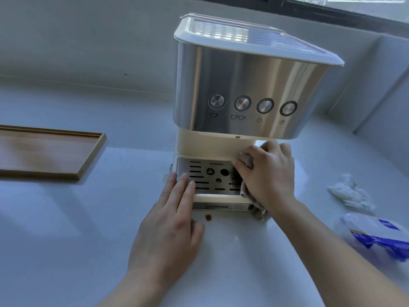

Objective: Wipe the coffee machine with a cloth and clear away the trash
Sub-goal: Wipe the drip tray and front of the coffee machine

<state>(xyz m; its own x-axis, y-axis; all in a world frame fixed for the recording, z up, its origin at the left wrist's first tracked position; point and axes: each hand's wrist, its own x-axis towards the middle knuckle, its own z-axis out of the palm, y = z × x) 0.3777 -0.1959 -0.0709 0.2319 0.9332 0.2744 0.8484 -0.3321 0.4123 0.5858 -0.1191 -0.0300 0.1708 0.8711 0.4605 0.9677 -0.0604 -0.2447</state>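
A white countertop [66, 218] meets a pale wall [88, 41], with a dark-framed window [365, 5] at upper right.

The cloth [257, 207] is mostly hidden under the right grip [269, 173], with only a fold by the fingers and a hanging end showing, and the two together cover the right end of the grille [205, 173]. The tray [44, 151] is cut off by the left edge, the packet [376, 231] by the right, the window [354, 5] by the top and both forearms by the bottom. The brown speck [208, 217] on the table [88, 218] is too small to tell what it is.
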